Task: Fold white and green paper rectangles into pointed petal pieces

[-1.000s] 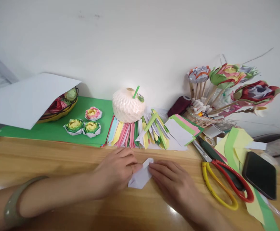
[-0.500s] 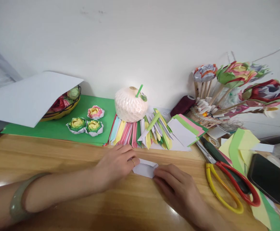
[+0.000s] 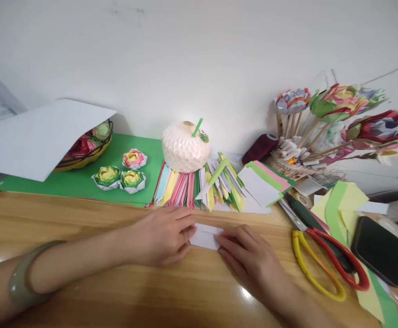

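A small folded piece of white paper [image 3: 206, 235] lies on the wooden table between my two hands, a crease running along its length. My left hand [image 3: 168, 235], wearing a ring, grips the paper's left end with its fingers curled. At the other end, my right hand [image 3: 248, 255] pinches the right edge between thumb and fingers. Just beyond the paper sit folded coloured paper strips [image 3: 181, 190] in a row, with more folded strips [image 3: 222, 184] heaped loosely beside them.
Scissors [image 3: 317, 257] with red and yellow handles and a black phone [image 3: 377, 250] lie at the right. Paper flowers [image 3: 335, 107] on sticks stand behind. Three small paper flowers [image 3: 133, 179] sit on green paper [image 3: 72, 184]. A white round ornament [image 3: 185, 148] stands by the wall.
The raised flaps of the white paper now lie flatter. My left hand has shifted slightly left and turned; my right hand stays at the right end.
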